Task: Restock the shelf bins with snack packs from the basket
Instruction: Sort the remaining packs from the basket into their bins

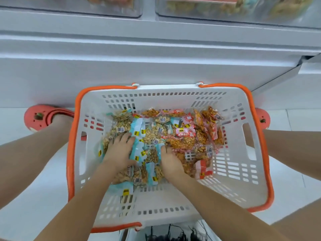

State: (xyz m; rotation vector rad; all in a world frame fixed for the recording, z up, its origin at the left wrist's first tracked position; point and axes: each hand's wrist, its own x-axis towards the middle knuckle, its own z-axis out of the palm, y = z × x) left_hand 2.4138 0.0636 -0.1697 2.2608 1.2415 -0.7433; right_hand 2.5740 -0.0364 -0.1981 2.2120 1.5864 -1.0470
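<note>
A white plastic basket (231, 185) with an orange rim sits on the floor between my legs. Inside lies a heap of small snack packs: pale blue ones (137, 126) on the left, red and orange ones (206, 129) on the right. My left hand (119, 151) lies palm down on the blue packs with fingers spread. Beside it, my right hand (171, 162) digs into the pile near the middle, fingers curled among the packs; whether it grips one is hidden. Clear shelf bins (225, 9) holding snacks run along the top edge.
A white shelf base (139, 63) stands right behind the basket. My feet in coral clogs (43, 117) flank the basket on the white tiled floor. A dark object (175, 233) lies at the bottom edge, below the basket.
</note>
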